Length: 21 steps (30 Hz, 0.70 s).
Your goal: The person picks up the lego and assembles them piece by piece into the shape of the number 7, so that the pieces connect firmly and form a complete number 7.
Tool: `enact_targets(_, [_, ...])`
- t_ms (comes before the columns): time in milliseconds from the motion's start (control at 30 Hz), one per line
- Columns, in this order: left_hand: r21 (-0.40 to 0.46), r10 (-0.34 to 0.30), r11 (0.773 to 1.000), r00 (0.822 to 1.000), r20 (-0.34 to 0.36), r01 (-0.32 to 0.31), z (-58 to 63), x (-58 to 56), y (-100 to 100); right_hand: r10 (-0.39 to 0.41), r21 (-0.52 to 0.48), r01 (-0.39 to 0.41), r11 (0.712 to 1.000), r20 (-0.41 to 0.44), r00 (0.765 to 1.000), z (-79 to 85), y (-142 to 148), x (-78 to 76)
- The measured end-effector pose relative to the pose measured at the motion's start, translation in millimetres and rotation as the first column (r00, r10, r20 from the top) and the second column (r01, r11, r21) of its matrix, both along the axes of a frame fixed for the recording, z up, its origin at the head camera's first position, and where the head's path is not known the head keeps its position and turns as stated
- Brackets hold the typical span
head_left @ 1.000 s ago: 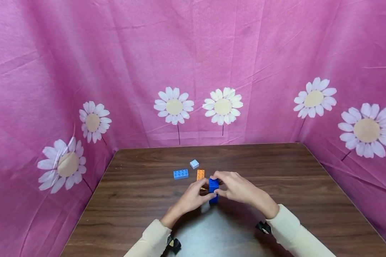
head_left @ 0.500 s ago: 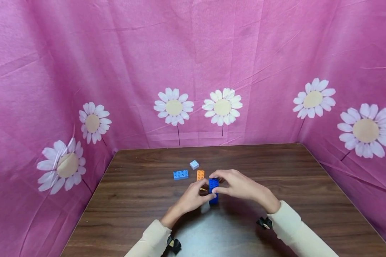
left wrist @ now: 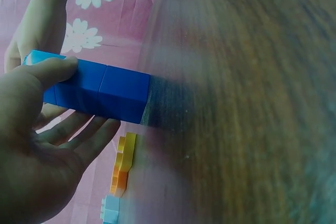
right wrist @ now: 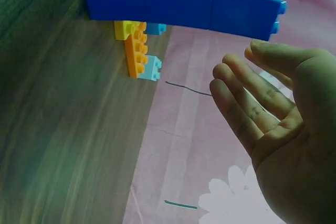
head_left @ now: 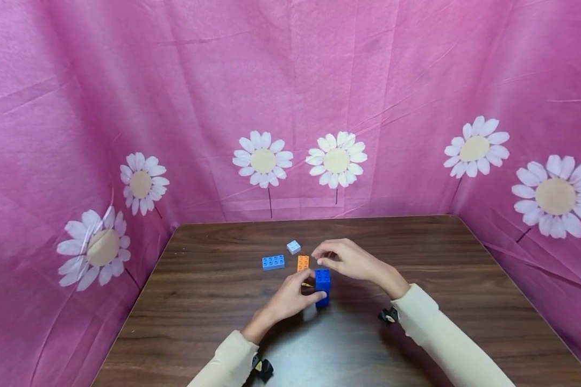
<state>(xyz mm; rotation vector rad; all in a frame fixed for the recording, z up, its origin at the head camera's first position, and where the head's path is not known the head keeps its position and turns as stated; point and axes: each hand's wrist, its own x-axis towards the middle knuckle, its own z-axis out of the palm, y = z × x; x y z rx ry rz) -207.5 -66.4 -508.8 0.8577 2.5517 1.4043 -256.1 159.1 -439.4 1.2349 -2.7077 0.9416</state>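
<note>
A tower of three dark blue building blocks stands upright on the table, studs on top. My left hand holds it from the left side, the thumb lying across the near face and the fingers behind. Just beyond the top of the tower, my right hand hovers with loosely bent fingers and nothing in them. In the right wrist view, its fingertips are apart from the blue blocks. A yellow block sits behind the tower, mostly hidden by my left hand in the head view.
Beyond my left hand lie an orange block, a lighter blue block with several studs, and a small pale blue block. A pink cloth with daisies hangs around the brown wooden table.
My right hand has let go of the tower's top block and moved up and away from it. My left hand keeps its hold, and the loose blocks stay in place.
</note>
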Motion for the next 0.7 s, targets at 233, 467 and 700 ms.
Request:
enact_targets(233, [-0.028,0.011,1.0,1.0,-0.019,-0.012,0.8,0.7,-1,0.008,0.032,-0.009,0.999,0.015,1.0,-7.9,-13,-19.5])
enact_targets(467, [-0.053,0.023,0.998,1.0,-0.02,-0.024,2.5,1.6,-2,0.028,0.078,-0.028,0.997,0.0,1.0,-16.5,-25,-38.9])
enact_targets(700, [-0.054,0.02,0.998,1.0,-0.013,-0.021,2.3,1.6,-2,0.027,0.147,-0.028,0.989,0.006,1.0,-22.6,-35,-52.6])
